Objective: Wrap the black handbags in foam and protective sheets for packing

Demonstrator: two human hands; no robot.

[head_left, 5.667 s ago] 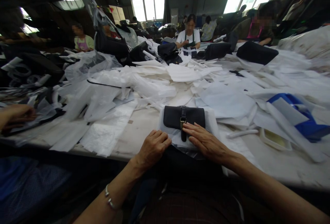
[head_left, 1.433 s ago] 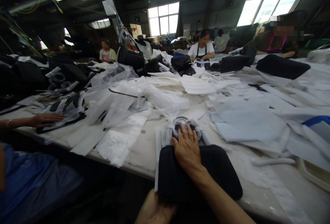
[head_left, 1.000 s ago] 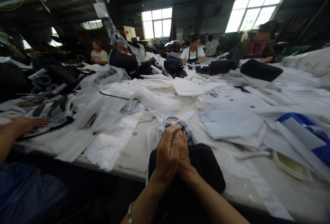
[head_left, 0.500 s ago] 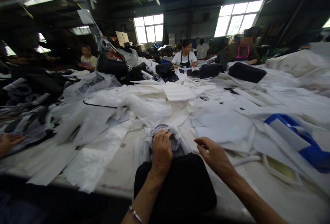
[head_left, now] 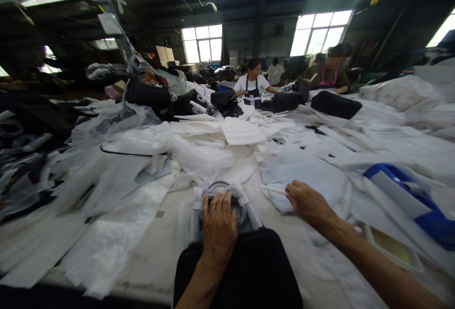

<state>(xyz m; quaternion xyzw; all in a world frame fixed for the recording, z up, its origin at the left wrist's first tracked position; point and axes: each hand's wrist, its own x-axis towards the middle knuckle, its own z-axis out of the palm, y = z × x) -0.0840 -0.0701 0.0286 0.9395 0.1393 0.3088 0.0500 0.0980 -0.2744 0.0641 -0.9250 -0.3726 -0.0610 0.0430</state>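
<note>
A black padded case lies at the table's front edge, near the bottom centre. Beyond its far edge is a coiled grey cable between white foam strips. My left hand rests over the coil with its fingers spread a little, touching it. To the right, my right hand is closed in a pinch on the end of a thin white strip, beside a pale bluish-white sheet.
White foam sheets and clear plastic bags cover much of the table. A blue holder and a shallow tray lie at right. Several people work across the table, one in a white shirt.
My right hand has moved slightly right and its fingers have closed on the white strip. My left hand stays on the coil. The view has shifted, and the hand at the far left has nearly gone.
</note>
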